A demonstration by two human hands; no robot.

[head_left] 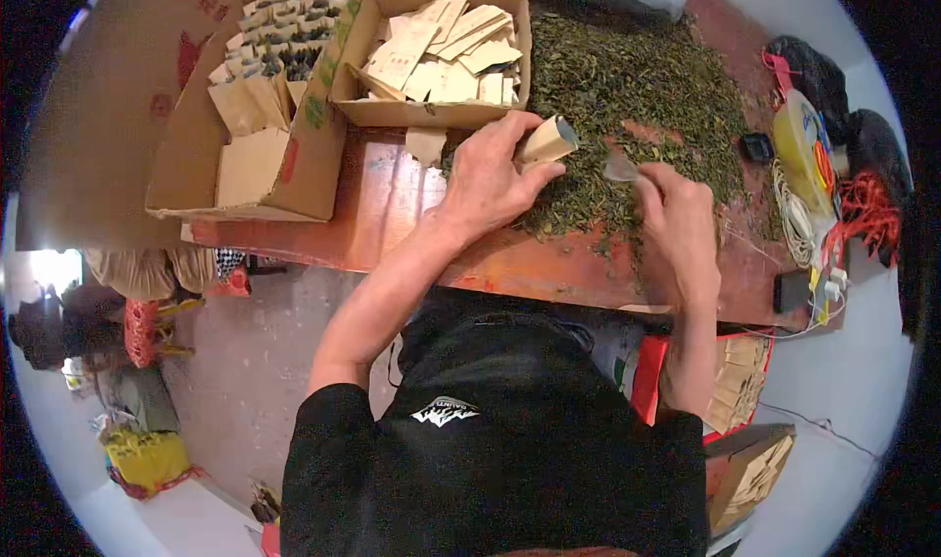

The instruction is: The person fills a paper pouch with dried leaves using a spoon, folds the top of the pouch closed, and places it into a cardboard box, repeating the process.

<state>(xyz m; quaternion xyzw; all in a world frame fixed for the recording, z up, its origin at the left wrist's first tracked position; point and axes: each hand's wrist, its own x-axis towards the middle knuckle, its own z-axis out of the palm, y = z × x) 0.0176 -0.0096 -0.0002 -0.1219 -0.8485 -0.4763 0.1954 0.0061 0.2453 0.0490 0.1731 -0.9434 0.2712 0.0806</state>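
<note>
My left hand [490, 177] is closed round a small brown paper packet [549, 142], tilted with its mouth toward the right. In my right hand [678, 204] is a small clear scoop [619, 169], pinched between thumb and fingers just above the leaves. A wide spread of dried green leaves [627, 72] lies on the table under and behind both hands. Beyond my left hand, a cardboard box [428, 114] holds a heap of flat paper packets [446, 48]. I cannot see how full the held packet is.
At the left stands a long cardboard box [319, 165] with rows of upright packets [284, 33]. A torn paper piece [425, 145] lies on the reddish table [377, 190]. Cables [796, 214] and a yellow container [799, 136] edge the right side. Below sits a red box [650, 376] of packets.
</note>
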